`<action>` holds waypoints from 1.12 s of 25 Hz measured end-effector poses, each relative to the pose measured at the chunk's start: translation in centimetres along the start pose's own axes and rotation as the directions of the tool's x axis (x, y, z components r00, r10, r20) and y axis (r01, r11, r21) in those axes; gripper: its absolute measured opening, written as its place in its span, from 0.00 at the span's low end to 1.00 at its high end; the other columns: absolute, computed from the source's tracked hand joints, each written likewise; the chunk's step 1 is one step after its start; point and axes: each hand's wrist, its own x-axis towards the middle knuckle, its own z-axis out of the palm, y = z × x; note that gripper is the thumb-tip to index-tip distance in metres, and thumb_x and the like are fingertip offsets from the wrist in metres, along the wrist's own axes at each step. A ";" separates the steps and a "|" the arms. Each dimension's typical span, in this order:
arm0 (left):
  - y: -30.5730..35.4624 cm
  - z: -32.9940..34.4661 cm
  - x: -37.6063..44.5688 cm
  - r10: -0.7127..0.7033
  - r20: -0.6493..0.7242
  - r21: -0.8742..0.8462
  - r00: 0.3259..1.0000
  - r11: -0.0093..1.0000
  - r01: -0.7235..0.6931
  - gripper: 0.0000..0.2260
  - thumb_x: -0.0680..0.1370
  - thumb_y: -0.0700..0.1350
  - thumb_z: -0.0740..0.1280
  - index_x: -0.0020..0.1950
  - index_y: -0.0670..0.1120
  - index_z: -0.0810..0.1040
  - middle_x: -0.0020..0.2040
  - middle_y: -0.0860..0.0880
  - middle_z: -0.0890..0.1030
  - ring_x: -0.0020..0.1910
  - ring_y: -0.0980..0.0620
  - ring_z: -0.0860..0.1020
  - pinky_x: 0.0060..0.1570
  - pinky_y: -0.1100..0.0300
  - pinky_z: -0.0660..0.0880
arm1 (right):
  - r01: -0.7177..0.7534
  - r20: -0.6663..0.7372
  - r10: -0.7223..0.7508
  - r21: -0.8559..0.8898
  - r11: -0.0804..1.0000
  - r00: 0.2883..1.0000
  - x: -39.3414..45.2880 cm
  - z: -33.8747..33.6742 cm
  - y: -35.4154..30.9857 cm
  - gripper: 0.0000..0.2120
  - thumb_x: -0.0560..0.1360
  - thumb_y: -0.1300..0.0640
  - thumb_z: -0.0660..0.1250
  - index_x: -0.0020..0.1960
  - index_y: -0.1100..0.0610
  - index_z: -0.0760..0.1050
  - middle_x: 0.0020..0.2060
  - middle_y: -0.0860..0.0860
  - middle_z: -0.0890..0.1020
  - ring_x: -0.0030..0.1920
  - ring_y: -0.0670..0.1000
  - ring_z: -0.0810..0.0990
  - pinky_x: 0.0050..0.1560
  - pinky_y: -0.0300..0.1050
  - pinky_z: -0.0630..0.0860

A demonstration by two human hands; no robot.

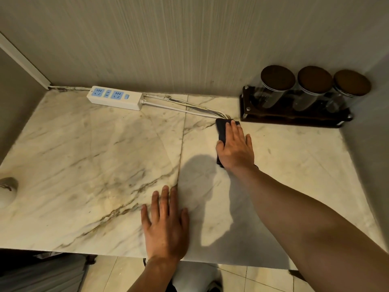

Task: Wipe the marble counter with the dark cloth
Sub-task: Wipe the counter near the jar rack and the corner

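The marble counter [94, 161] is pale with brown veins and fills the middle of the view. A dark cloth [222, 128] lies flat on it at the back right, just in front of the cables. My right hand [235, 146] presses down on the cloth with fingers spread, covering most of it. My left hand [165, 224] rests flat on the bare marble near the front edge, fingers apart, holding nothing.
A white power strip [114, 97] with blue sockets lies against the back wall, its cables [183, 106] running right toward the cloth. A dark wooden rack [294, 119] holds three glass jars with brown lids at the back right. A pale round object [7, 190] sits at the left edge.
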 end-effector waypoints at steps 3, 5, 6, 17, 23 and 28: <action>0.0 0.0 0.0 0.000 -0.003 0.004 1.000 1.000 0.000 0.26 0.79 0.57 0.47 0.75 0.48 0.62 0.74 0.48 0.66 0.74 0.45 0.59 0.71 0.41 0.51 | -0.088 -0.060 0.088 0.006 0.996 0.994 -0.7 0.4 -0.3 0.30 0.80 0.48 0.50 0.78 0.55 0.46 0.79 0.52 0.48 0.77 0.51 0.44 0.75 0.54 0.42; 0.0 0.0 0.0 -0.001 0.001 0.002 1.000 1.000 0.001 0.26 0.79 0.57 0.49 0.75 0.48 0.62 0.74 0.48 0.66 0.74 0.45 0.59 0.71 0.41 0.51 | -0.157 -0.089 0.155 -0.008 0.988 0.984 -1.5 0.7 -0.5 0.30 0.80 0.47 0.49 0.78 0.56 0.46 0.79 0.52 0.48 0.77 0.52 0.44 0.75 0.54 0.42; 0.0 0.0 0.0 0.000 0.000 -0.002 1.000 1.000 0.000 0.26 0.79 0.56 0.50 0.75 0.48 0.61 0.74 0.47 0.66 0.74 0.45 0.59 0.71 0.41 0.51 | -0.190 -0.099 0.187 -0.017 0.982 0.977 -2.0 0.9 -0.6 0.30 0.80 0.47 0.49 0.78 0.56 0.45 0.79 0.52 0.47 0.77 0.52 0.44 0.75 0.54 0.42; 0.1 -0.1 -0.2 0.003 -0.007 -0.022 1.000 1.000 -0.004 0.27 0.79 0.56 0.51 0.76 0.49 0.58 0.76 0.47 0.63 0.76 0.45 0.56 0.72 0.40 0.50 | -0.291 -0.103 0.287 -0.023 0.956 0.952 -7.9 1.1 -0.7 0.31 0.80 0.47 0.49 0.78 0.56 0.43 0.79 0.51 0.47 0.77 0.51 0.42 0.75 0.55 0.43; 0.1 -0.1 -0.3 -0.001 -0.008 -0.041 1.000 0.999 0.001 0.27 0.79 0.57 0.47 0.77 0.51 0.54 0.77 0.49 0.58 0.77 0.47 0.51 0.73 0.42 0.45 | -0.289 -0.126 0.287 0.006 0.957 0.950 -11.5 1.7 -0.7 0.31 0.80 0.46 0.48 0.78 0.57 0.44 0.78 0.52 0.48 0.77 0.52 0.44 0.75 0.55 0.45; 0.4 -0.5 -0.3 -0.022 -0.002 -0.042 1.000 0.999 0.022 0.28 0.79 0.58 0.44 0.77 0.52 0.52 0.78 0.50 0.55 0.77 0.49 0.48 0.73 0.44 0.42 | -0.269 -0.142 0.269 0.015 0.963 0.953 -15.3 2.5 -0.6 0.34 0.76 0.44 0.43 0.78 0.59 0.50 0.77 0.55 0.53 0.77 0.54 0.49 0.75 0.56 0.49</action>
